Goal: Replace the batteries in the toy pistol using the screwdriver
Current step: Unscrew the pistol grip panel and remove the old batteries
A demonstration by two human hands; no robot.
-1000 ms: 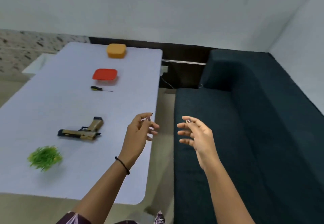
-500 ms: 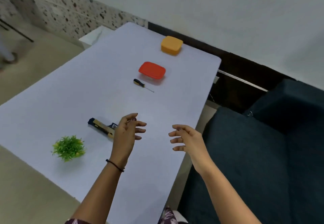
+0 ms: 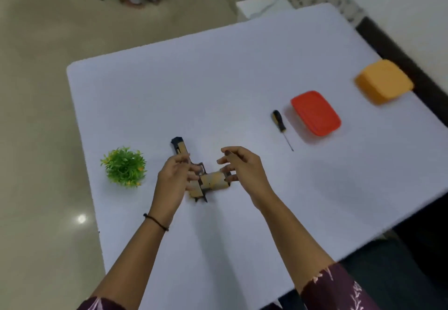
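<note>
Right of the pistol (image 3: 210,181), which my left hand (image 3: 173,180) grips by the barrel, the screwdriver (image 3: 281,125) lies handle-away, nearest my right hand (image 3: 244,171), whose curled fingers (image 3: 229,178) touch the butt; I cannot tell if they grip.

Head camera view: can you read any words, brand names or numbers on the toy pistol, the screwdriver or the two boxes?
No readable text anywhere in this view.
toy pistol: tan and black, blurred; no marking legible.
screwdriver: black and yellow handle, no print visible.
red box and orange box: plain, no labels.
sleeve: white pattern, not letters.
</note>
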